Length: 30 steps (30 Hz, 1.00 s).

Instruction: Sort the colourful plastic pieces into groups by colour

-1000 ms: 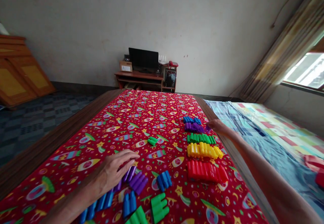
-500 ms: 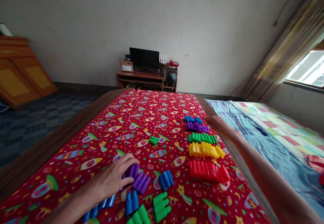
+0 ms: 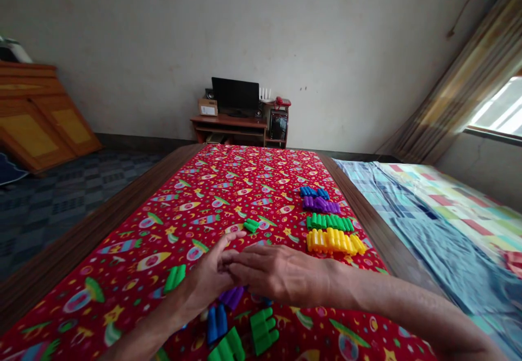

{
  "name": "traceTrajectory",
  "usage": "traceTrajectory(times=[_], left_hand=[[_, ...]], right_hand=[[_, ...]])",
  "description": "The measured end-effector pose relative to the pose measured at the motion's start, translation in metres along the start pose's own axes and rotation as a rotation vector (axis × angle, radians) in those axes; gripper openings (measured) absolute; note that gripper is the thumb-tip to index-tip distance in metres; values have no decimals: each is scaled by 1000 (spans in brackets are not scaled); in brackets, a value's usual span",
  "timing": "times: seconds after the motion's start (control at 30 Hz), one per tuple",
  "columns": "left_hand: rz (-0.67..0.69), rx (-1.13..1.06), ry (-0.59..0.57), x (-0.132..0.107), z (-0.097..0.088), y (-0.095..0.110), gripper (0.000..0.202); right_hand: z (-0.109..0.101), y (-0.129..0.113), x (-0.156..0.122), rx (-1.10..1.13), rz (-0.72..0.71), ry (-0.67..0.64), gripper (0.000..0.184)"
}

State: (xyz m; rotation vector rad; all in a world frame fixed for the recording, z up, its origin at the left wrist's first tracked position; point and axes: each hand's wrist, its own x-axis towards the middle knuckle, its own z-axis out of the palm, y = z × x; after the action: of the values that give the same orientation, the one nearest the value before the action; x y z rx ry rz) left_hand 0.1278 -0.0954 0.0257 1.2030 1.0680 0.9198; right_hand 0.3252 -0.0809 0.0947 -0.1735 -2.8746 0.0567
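Observation:
My left hand (image 3: 218, 268) and my right hand (image 3: 277, 274) meet low in the middle of the table. The left hand's index finger points outward while its other fingers curl in. The right hand's fingers close over the left palm, and whatever lies between them is hidden. Just beneath the hands a purple toy block (image 3: 231, 297) shows partly. Nearer me lie a blue block (image 3: 217, 323) and two green blocks, one at the bottom edge (image 3: 228, 346) and one further right (image 3: 264, 330). Another green block (image 3: 175, 278) rests left of my left wrist.
Sorted blocks form rows on the right: blue (image 3: 314, 193), purple (image 3: 321, 205), green (image 3: 329, 222) and yellow (image 3: 335, 241). My right forearm hides the red row. A small green block (image 3: 251, 225) lies beyond the hands. A bed (image 3: 424, 209) adjoins the table's right side.
My right hand has come from beside the far blue row to meet my left hand. The left hand has moved slightly right and up from the purple blocks, uncovering a green block.

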Motion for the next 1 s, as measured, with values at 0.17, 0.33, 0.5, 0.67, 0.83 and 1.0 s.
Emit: traceTrajectory(times=[0.17, 0.33, 0.5, 0.67, 0.83, 1.0], left_hand=[[-51, -92, 19, -6, 6, 1, 97], [155, 213, 65, -13, -5, 12, 53], [330, 771, 4, -12, -29, -1, 26], [359, 1010, -83, -14, -42, -46, 38], [365, 1068, -94, -18, -47, -65, 43], [215, 1072, -159, -22, -39, -38, 58]], right_hand=[[-11, -9, -1, -56, 26, -43, 28], [-30, 32, -39, -100, 242, 138, 33], [-38, 118, -140, -153, 850, 316, 42], [-19, 165, -215, -102, 1085, 201, 56], [-3, 177, -229, 44, 1043, 117, 57], [2, 179, -230, 96, 1018, 132, 55]])
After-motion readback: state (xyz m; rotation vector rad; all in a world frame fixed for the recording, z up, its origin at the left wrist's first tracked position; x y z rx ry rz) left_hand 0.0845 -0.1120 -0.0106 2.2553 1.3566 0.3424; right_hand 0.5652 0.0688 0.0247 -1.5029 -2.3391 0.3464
